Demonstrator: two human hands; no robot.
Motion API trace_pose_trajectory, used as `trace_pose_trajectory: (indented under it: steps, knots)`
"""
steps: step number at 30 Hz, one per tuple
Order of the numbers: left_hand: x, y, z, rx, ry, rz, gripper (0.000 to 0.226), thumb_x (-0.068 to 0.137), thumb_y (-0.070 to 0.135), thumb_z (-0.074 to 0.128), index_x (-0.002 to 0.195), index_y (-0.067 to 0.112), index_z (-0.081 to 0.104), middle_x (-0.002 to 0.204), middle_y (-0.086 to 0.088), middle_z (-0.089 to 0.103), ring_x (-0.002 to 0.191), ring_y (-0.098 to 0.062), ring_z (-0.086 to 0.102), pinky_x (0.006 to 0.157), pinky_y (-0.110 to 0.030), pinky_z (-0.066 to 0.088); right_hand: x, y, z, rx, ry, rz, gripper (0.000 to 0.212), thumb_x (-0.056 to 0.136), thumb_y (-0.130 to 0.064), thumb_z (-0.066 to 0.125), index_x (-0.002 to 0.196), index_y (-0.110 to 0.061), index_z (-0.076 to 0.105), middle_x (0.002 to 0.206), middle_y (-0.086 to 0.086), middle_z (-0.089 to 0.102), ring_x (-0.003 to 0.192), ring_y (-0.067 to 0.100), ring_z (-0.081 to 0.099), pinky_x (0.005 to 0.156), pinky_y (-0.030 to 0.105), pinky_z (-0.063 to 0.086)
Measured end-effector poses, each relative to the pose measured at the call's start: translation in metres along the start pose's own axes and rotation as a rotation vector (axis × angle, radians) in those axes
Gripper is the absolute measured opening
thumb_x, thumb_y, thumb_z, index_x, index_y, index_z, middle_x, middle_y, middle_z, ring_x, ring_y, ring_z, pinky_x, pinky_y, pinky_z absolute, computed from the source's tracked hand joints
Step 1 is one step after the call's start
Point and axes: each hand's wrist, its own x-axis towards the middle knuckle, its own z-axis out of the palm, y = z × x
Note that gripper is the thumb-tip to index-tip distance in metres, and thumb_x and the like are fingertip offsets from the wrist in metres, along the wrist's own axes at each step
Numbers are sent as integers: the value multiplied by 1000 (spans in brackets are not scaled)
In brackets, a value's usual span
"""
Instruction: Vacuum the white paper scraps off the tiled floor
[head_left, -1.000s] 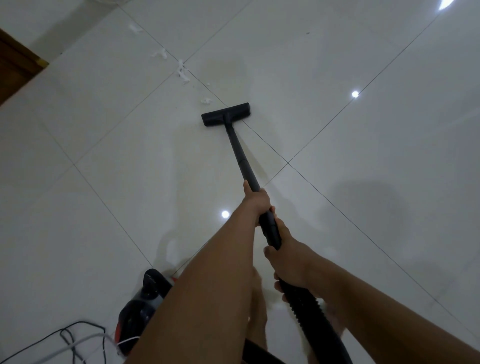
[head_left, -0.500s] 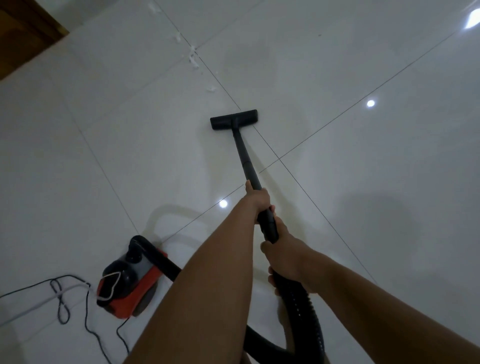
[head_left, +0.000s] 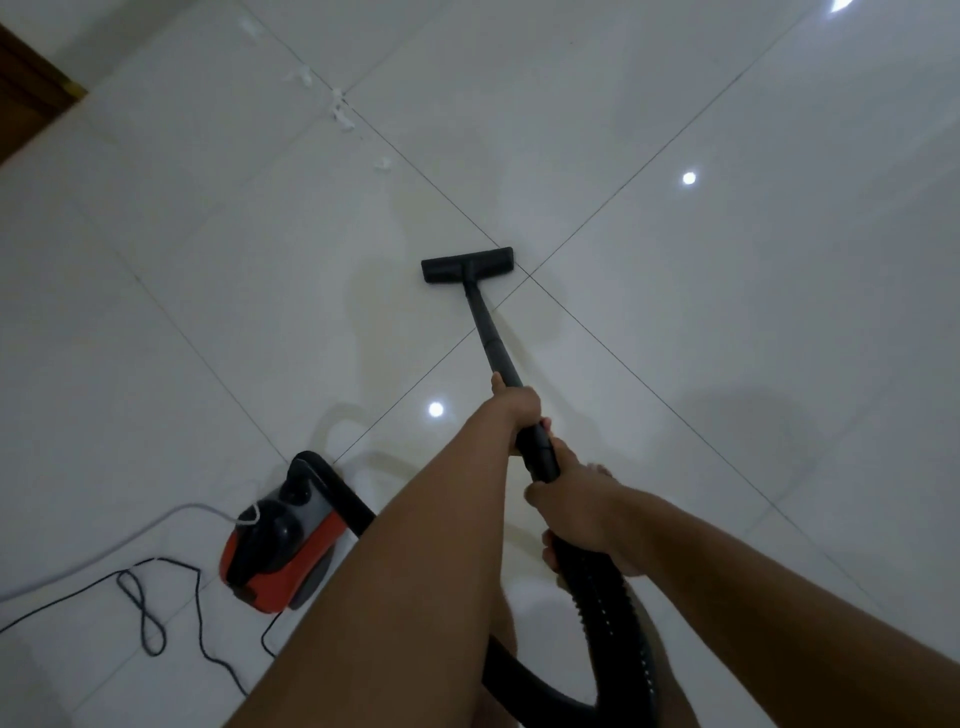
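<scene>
Your left hand (head_left: 517, 408) and right hand (head_left: 576, 512) both wrap tight around the black wand (head_left: 491, 332). Floor head (head_left: 467, 264): flat on the tiled floor (head_left: 727, 312). Paper scraps (head_left: 340, 111): far ahead, well apart from it.

Both hands grip the long black vacuum tube (head_left: 493, 338): the left hand (head_left: 514, 408) higher up, the right hand (head_left: 576, 512) lower. The flat black floor head (head_left: 466, 264) sits on the shiny white tiled floor (head_left: 727, 312). Small white paper scraps (head_left: 340, 111) lie well beyond it. A red and black vacuum cleaner body (head_left: 278, 551) sits behind it, with a thin black cord (head_left: 145, 608) beside.
</scene>
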Motion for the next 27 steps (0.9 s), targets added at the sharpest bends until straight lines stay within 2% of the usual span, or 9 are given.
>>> trace_pose_trajectory:
  steps: [1,3,8,13,15,18,20,24,27]
  knots:
    - [-5,-8,-3,7,-4,2,70,110,24,35,160,48,-7,82,-11,57,64,-13,55,59,-28,53,-6,3,7,-27,5,0,76,102,-17,45,160,-41,3,98,17,58,85,30,60,95,50,59]
    - [-13,-23,-7,19,-3,0,69,110,21,36,160,47,-5,83,-12,58,65,-13,55,63,-29,54,-15,9,18,-42,-1,5,75,102,-15,44,161,-39,3,105,18,55,92,31,58,102,53,54]
    - [-25,-38,-14,10,-13,-11,68,109,19,37,161,44,1,82,-12,58,63,-14,55,59,-27,53,-30,12,32,-40,-10,5,75,104,-13,43,163,-35,2,111,17,50,101,31,55,107,50,50]
    - [-18,-27,-22,-13,-26,-16,71,108,17,36,160,47,-3,80,-11,57,63,-13,55,61,-28,53,-26,-1,30,1,-18,-14,73,105,-10,41,162,-38,6,110,16,49,96,29,53,105,48,50]
    - [-10,-16,-26,-25,-17,-5,71,108,18,36,160,48,-3,81,-10,57,63,-13,55,60,-28,52,-19,-11,26,-2,-19,-25,73,105,-10,41,162,-38,6,105,17,51,89,29,54,99,47,53]
    - [4,6,-30,-58,1,4,70,108,19,37,160,48,-1,83,-11,57,64,-13,55,58,-27,53,-1,-27,15,71,-37,-10,73,105,-8,40,161,-41,6,88,16,52,65,22,53,63,36,55]
    - [11,23,-32,-76,13,4,72,108,18,37,159,50,-3,81,-11,57,62,-13,55,57,-28,53,10,-39,5,93,-42,0,73,106,-9,42,160,-45,8,82,15,51,59,19,52,49,31,51]
    - [25,58,-32,-82,36,5,71,108,22,37,159,49,-3,77,-10,59,60,-13,56,56,-29,54,27,-64,-22,62,-48,-1,70,107,-12,43,159,-44,10,86,16,54,61,20,54,53,33,52]
    - [36,87,-28,-112,49,8,70,108,20,38,160,47,-1,77,-10,59,60,-12,56,54,-29,54,39,-86,-46,40,-47,-7,71,106,-11,43,159,-46,10,83,15,53,59,20,54,48,32,51]
